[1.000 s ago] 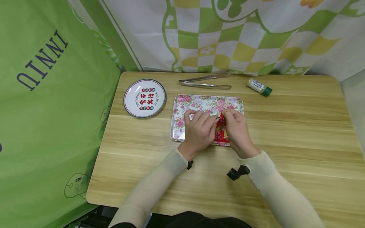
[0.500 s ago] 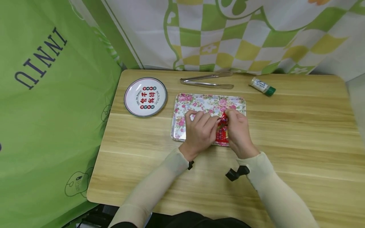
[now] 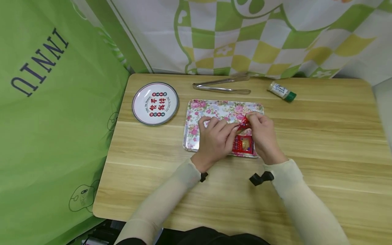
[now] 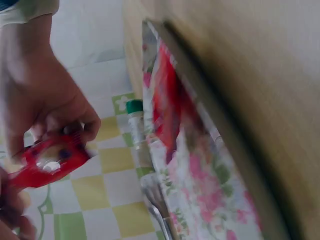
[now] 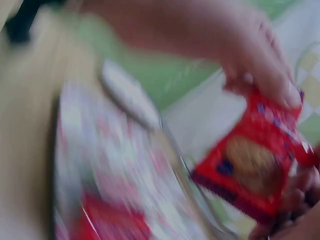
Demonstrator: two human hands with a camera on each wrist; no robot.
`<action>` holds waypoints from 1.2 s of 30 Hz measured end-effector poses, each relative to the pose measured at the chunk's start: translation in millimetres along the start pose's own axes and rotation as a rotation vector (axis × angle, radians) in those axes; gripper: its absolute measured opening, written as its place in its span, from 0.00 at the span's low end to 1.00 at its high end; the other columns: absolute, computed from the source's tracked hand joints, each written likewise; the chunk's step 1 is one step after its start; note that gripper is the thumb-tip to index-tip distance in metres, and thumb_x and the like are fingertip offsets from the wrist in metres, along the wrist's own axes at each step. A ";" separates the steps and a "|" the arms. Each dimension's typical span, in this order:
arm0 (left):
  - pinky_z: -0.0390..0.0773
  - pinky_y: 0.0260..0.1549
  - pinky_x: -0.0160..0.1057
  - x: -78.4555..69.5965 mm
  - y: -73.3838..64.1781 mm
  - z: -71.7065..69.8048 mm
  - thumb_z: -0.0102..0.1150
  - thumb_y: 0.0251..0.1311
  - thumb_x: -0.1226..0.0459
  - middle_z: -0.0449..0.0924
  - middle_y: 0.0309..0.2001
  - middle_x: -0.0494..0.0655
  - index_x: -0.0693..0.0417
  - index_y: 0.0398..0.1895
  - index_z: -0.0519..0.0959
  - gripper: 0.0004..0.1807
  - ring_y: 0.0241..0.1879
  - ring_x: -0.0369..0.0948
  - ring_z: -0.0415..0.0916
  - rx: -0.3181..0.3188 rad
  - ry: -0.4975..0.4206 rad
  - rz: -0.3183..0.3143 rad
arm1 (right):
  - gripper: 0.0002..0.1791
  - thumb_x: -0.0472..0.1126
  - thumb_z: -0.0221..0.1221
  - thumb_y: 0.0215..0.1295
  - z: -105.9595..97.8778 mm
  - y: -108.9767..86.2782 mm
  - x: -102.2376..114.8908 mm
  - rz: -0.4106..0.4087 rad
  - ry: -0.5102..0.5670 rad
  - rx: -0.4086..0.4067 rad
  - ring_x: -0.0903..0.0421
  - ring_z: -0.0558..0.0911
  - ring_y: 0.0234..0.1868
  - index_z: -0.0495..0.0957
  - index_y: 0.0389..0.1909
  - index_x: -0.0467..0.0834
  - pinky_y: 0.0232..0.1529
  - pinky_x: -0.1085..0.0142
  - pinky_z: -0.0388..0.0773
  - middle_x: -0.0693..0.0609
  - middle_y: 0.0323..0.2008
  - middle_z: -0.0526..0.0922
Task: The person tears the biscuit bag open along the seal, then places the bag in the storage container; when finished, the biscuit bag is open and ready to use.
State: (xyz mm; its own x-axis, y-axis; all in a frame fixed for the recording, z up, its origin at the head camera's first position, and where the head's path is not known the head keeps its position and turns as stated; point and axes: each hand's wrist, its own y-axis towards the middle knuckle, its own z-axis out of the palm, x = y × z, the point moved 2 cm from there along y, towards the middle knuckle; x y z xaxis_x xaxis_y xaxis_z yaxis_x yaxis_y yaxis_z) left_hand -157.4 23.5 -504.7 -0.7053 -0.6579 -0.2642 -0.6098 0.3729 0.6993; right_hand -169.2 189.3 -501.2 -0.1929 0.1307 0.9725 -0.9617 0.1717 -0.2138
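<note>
Between the two hands, above the tray, is a red snack packet (image 3: 244,124) with a round cookie pictured on its front (image 5: 250,165). My left hand (image 3: 215,136) pinches its left side, fingers curled. At the opposite side my right hand (image 3: 262,136) pinches it between thumb and fingers. The wrist views show the packet clear of the tray. A second red packet (image 3: 246,144) lies on the flowered tray (image 3: 193,131), at its front right, below the hands.
A round plate (image 3: 143,102) with red lettering stands left of the tray. Metal tongs (image 3: 218,89) lie spread behind it. At the back right a small shaker bottle with a green cap (image 3: 281,91) lies on its side. A checked curtain (image 3: 226,41) hangs behind the table.
My right hand has shifted a little right and away from the body with its side of the packet, uncovering more of the second packet. My left hand stays nearly in place.
</note>
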 end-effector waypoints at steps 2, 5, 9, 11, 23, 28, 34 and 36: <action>0.60 0.58 0.57 1.5 4.5 -0.4 0.52 0.72 0.57 0.81 0.32 0.39 0.47 0.43 0.89 0.14 0.35 0.41 0.70 0.049 -0.020 -0.028 | 0.14 0.38 0.54 0.75 -11.1 6.1 7.7 -0.098 -0.189 0.074 0.56 0.73 0.32 0.79 0.31 0.35 0.33 0.68 0.72 0.51 0.30 0.76; 0.58 0.59 0.58 3.9 12.5 0.8 0.52 0.70 0.57 0.80 0.30 0.36 0.45 0.42 0.89 0.14 0.34 0.39 0.70 0.130 -0.054 -0.071 | 0.16 0.44 0.56 0.75 -25.9 16.8 20.2 -0.206 -0.446 0.170 0.55 0.72 0.27 0.81 0.35 0.35 0.26 0.67 0.70 0.49 0.30 0.80; 0.56 0.61 0.57 10.2 20.3 11.4 0.51 0.71 0.56 0.81 0.29 0.31 0.43 0.44 0.89 0.15 0.33 0.36 0.70 0.277 -0.104 -0.157 | 0.19 0.51 0.58 0.75 -38.4 34.3 27.6 -0.243 -0.646 0.275 0.54 0.73 0.23 0.84 0.38 0.38 0.25 0.66 0.70 0.46 0.29 0.82; 0.55 0.62 0.56 15.0 22.1 20.0 0.51 0.72 0.55 0.82 0.29 0.29 0.41 0.48 0.88 0.15 0.33 0.35 0.70 0.368 -0.132 -0.228 | 0.20 0.53 0.58 0.75 -41.5 42.7 27.8 -0.242 -0.691 0.310 0.52 0.73 0.23 0.84 0.39 0.39 0.26 0.66 0.71 0.44 0.27 0.80; 0.48 0.64 0.55 34.1 29.2 53.6 0.57 0.72 0.52 0.81 0.30 0.23 0.39 0.60 0.82 0.17 0.32 0.26 0.74 0.709 -0.228 -0.537 | 0.26 0.63 0.56 0.73 -37.4 73.4 13.5 -0.226 -0.892 0.383 0.47 0.76 0.23 0.84 0.37 0.43 0.24 0.60 0.70 0.45 0.25 0.81; 0.44 0.65 0.55 35.9 32.2 60.4 0.57 0.72 0.51 0.78 0.25 0.22 0.37 0.62 0.81 0.18 0.32 0.28 0.74 0.797 -0.168 -0.526 | 0.22 0.57 0.57 0.75 -35.3 80.5 6.0 -0.221 -0.906 0.407 0.46 0.78 0.22 0.84 0.37 0.41 0.21 0.62 0.71 0.45 0.22 0.81; 0.44 0.64 0.59 39.9 30.8 68.9 0.56 0.71 0.50 0.77 0.27 0.28 0.34 0.58 0.84 0.16 0.35 0.37 0.68 0.834 -0.003 -0.464 | 0.22 0.56 0.58 0.74 -33.1 89.8 -6.0 -0.208 -0.898 0.420 0.46 0.81 0.21 0.85 0.38 0.40 0.21 0.59 0.76 0.46 0.21 0.80; 0.44 0.64 0.59 40.9 30.6 71.7 0.56 0.71 0.49 0.78 0.30 0.30 0.34 0.52 0.86 0.13 0.36 0.38 0.66 0.843 0.053 -0.441 | 0.22 0.58 0.58 0.74 -32.3 93.0 -9.3 -0.228 -0.921 0.411 0.48 0.79 0.19 0.85 0.38 0.41 0.22 0.59 0.74 0.47 0.19 0.79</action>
State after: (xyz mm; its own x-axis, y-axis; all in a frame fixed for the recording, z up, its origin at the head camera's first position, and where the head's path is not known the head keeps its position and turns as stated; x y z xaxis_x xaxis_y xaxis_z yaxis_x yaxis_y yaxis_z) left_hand -230.8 55.0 -541.7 -0.3449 -0.8729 -0.3452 -0.8915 0.4197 -0.1706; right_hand -250.5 235.7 -533.0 0.0946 -0.6907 0.7169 -0.9530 -0.2711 -0.1354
